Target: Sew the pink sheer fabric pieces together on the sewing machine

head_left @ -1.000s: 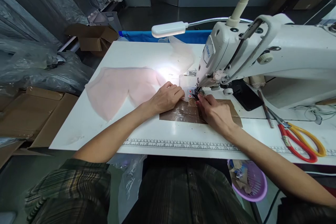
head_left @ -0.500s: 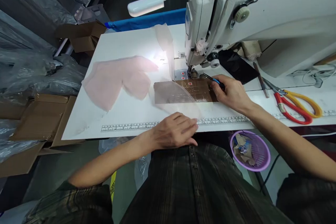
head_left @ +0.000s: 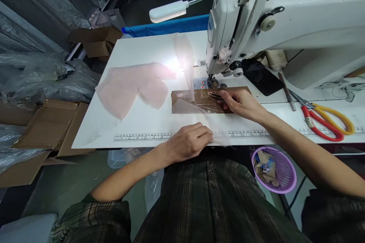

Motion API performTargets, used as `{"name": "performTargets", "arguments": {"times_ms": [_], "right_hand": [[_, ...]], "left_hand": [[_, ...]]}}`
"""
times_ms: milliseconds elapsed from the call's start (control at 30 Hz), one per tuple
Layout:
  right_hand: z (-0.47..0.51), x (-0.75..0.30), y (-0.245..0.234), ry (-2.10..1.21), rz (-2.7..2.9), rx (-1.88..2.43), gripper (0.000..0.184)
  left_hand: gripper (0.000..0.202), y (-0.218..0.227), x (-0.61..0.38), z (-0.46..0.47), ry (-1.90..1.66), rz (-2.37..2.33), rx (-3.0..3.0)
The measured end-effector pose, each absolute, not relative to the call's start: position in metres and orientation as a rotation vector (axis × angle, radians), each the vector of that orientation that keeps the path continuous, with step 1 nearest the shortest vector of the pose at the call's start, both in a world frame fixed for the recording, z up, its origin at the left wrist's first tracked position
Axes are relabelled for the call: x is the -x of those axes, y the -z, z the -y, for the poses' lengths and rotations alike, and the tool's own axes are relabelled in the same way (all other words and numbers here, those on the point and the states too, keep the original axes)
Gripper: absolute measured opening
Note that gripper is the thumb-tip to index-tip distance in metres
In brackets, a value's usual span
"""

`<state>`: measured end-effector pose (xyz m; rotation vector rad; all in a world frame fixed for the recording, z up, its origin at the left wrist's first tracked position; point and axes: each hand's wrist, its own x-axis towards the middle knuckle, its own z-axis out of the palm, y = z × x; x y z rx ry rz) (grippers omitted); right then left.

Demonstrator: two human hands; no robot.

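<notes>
- Seemingly, in the head view, working sheer fabric (head_left: pixel 188 72) across a brown sheet (head_left: pixel 207 104) on the worktop (head_left: pixel 88 133), near the sewing machine (head_left: pixel 299 13)
- Pinching dark snips (head_left: pixel 218 98) in the right hand's (head_left: pixel 242 100) fingers
- Curling the left hand's (head_left: pixel 189 140) fingers over the fabric's near end; cannot tell if pinching
- Next, probably calling for steady cloth
- Inside the purple basket (head_left: pixel 285 171): brown scraps (head_left: pixel 268 167)

Lamp (head_left: pixel 169 11): big white glow on the tabletop (head_left: pixel 148 121) below it
Pink cloth (head_left: pixel 186 60): washed out near the glow
Brown strip (head_left: pixel 202 94): little shiny spots
Plastic (head_left: pixel 71 79): dim gray shine
Right sleeve (head_left: pixel 330 216): very dark
Edges: stretched and leaning
</notes>
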<state>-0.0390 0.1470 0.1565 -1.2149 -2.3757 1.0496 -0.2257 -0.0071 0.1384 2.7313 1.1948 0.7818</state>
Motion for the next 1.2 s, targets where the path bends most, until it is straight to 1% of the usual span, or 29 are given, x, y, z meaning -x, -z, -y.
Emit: {"name": "performTargets", "arguments": {"times_ms": [300,533,633,700,767,833,900,967,1033,1067,1200], "right_hand": [[-0.144,0.07,-0.168,-0.961,2.717,1.188,0.047],[-0.138,0.09,-0.173,-0.722,2.802,1.207,0.045],[-0.138,0.081,-0.169,-0.654,2.743,1.2,0.046],[-0.141,0.062,-0.167,-0.579,2.708,1.193,0.05],[-0.146,0.037,-0.165,-0.423,2.684,1.224,0.051],[-0.152,0.011,-0.163,-0.163,2.67,1.278,0.05],[-0.157,-0.007,-0.161,0.114,2.672,1.213,0.048],[-0.16,-0.016,-0.157,0.253,2.656,1.134,0.045],[-0.161,-0.016,-0.153,0.181,2.638,1.066,0.041],[-0.161,-0.014,-0.151,0.097,2.634,1.025,0.04],[-0.158,-0.001,-0.145,-0.154,2.596,0.879,0.034]], "left_hand": [[0.015,-0.138,0.214,0.018,-0.833,-1.254,-2.665],[0.013,-0.133,0.213,0.017,-0.811,-1.251,-2.652],[0.016,-0.137,0.217,0.019,-0.821,-1.237,-2.631],[0.022,-0.142,0.226,0.014,-0.884,-1.226,-2.584],[0.026,-0.148,0.243,-0.002,-0.978,-1.284,-2.504],[0.023,-0.153,0.265,-0.029,-1.049,-1.459,-2.393],[0.021,-0.155,0.287,-0.064,-1.033,-1.698,-2.29],[0.017,-0.153,0.302,-0.1,-0.944,-1.872,-2.214],[0.01,-0.149,0.309,-0.128,-0.839,-2.03,-2.132],[0.012,-0.147,0.309,-0.137,-0.8,-2.085,-2.099],[0.05,-0.144,0.295,-0.143,-0.67,-2.228,-2.047]]}}
